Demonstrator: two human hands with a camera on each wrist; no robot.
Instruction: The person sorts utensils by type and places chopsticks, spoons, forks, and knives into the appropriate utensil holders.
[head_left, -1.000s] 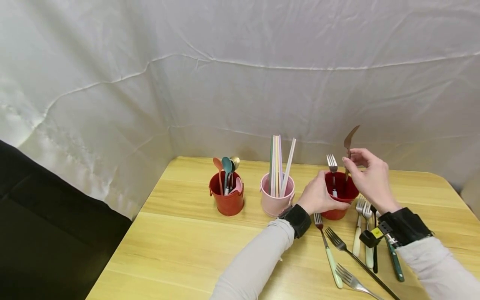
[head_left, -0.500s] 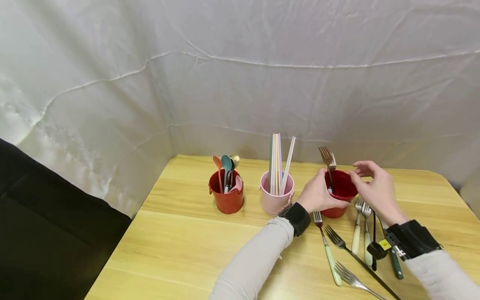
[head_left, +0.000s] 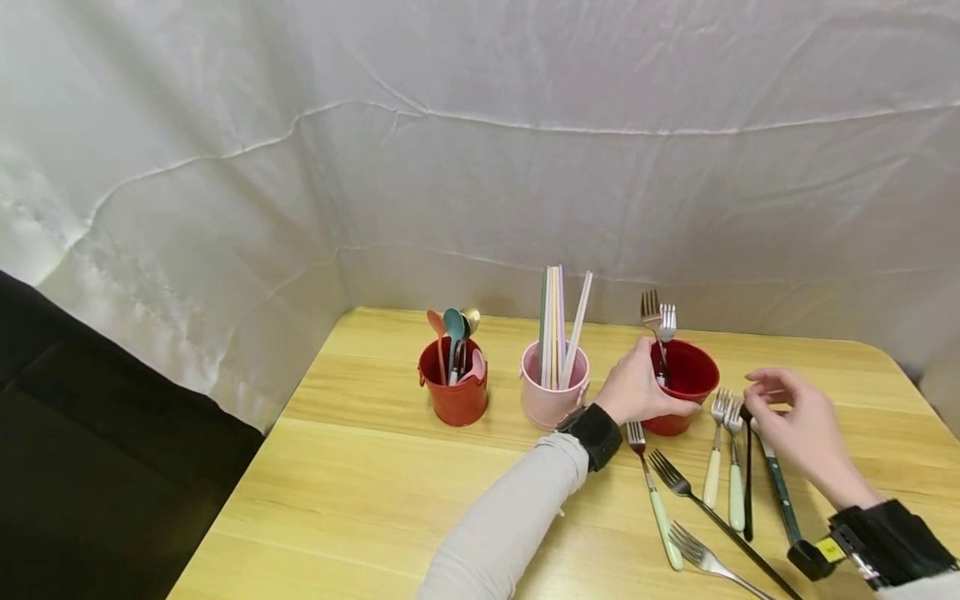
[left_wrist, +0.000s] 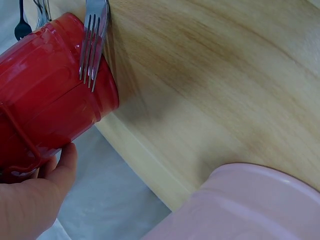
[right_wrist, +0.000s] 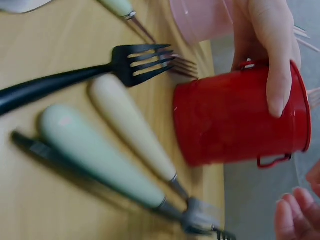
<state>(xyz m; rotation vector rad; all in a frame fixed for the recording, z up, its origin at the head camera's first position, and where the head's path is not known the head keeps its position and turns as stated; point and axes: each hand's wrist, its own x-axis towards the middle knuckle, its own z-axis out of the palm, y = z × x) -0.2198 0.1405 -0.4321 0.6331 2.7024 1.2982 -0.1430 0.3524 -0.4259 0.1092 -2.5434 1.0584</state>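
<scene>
My left hand (head_left: 637, 387) grips the side of a small red bucket (head_left: 669, 424), its thumb lying across the near wall. Inside that bucket a copper-coloured fork (head_left: 650, 310) and a silver fork (head_left: 667, 322) lean with tines up. To the bucket's right, my right hand (head_left: 802, 429) hovers over the table with loosely bent fingers and nothing visible between them. Close below it lie a black fork (head_left: 747, 475) and a dark-green-handled utensil (head_left: 782, 496), its head partly hidden. Two forks with a cream handle (head_left: 712, 479) and a pale green handle (head_left: 736, 500) lie between bucket and hand.
A pink bucket (head_left: 551, 408) of chopsticks and another red bucket (head_left: 459, 408) of spoons stand to the left. Nearer me lie a mint-handled fork (head_left: 663, 525), a long black fork (head_left: 720, 521) and a silver fork (head_left: 708, 560). A grey curtain (head_left: 480, 192) hangs behind the table.
The right hand let go of the copper-coloured fork, which now leans in the bucket, then moved right and towards me over the loose cutlery. The left hand has stayed on the bucket.
</scene>
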